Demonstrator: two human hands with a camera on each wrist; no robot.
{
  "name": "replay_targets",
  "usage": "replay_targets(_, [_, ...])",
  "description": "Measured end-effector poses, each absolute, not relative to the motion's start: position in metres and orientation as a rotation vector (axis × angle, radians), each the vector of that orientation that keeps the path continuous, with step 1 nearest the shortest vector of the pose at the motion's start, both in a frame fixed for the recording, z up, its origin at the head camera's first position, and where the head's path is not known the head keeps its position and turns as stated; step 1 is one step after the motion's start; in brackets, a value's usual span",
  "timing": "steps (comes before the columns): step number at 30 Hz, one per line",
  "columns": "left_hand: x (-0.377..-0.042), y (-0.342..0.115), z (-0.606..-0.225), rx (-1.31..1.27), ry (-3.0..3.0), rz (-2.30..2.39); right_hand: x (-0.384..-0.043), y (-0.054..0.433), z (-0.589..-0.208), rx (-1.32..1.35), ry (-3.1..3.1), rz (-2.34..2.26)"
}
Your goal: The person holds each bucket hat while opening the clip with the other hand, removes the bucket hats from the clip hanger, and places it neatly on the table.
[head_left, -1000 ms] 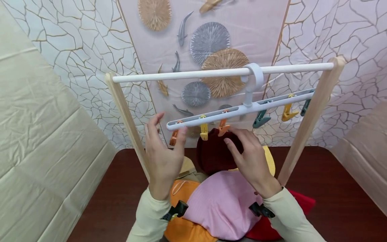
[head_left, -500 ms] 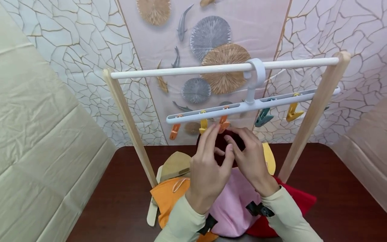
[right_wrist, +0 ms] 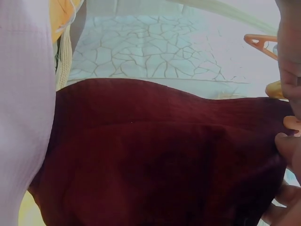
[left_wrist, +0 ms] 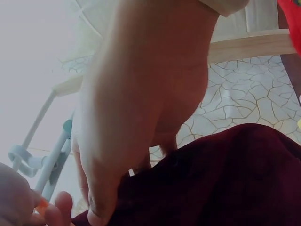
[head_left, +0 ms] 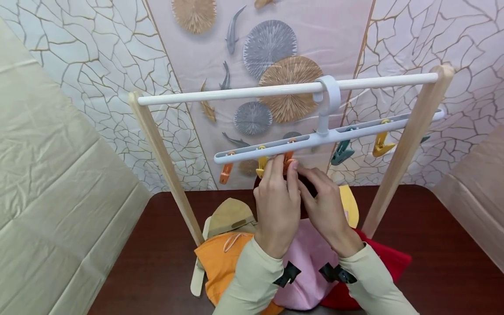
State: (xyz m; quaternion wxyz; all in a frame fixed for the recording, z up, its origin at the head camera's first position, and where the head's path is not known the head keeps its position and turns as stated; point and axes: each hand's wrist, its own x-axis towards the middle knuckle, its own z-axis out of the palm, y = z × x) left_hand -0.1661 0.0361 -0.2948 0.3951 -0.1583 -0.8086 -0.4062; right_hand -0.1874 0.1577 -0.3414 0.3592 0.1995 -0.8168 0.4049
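A maroon hat (right_wrist: pixel 141 155) hangs at the middle orange clothespin (head_left: pixel 288 158), below the pale blue hanger (head_left: pixel 271 149). My left hand (head_left: pixel 277 208) pinches that clothespin, its thumb in front and fingers reaching up beside it. My right hand (head_left: pixel 328 210) grips the upper edge of the hat close to the clothespin. In the left wrist view, a bit of orange clothespin (left_wrist: pixel 43 204) shows between fingertips. Both hands cover much of the hat in the head view, and I cannot tell whether the clothespin's jaws stand on the cloth.
The hanger hooks over a white rod (head_left: pixel 236 92) between wooden posts. It carries more clothespins, including a yellow one (head_left: pixel 381 144) and a green one (head_left: pixel 342 153). Orange (head_left: pixel 220 262), pink (head_left: pixel 303 280), tan (head_left: pixel 230 214), yellow (head_left: pixel 348 205) and red cloth pieces (head_left: pixel 390 258) lie below on the table.
My left hand has moved right from the hanger's left end to the middle orange clothespin and now pinches it. The right hand stays nearly in place with the hat.
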Motion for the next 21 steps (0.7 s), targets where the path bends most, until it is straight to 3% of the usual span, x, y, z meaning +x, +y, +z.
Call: replay_targets(21, [-0.191, 0.022, -0.298, -0.396, -1.795, -1.622, -0.191, 0.162, -0.353, 0.542, -2.318, 0.915])
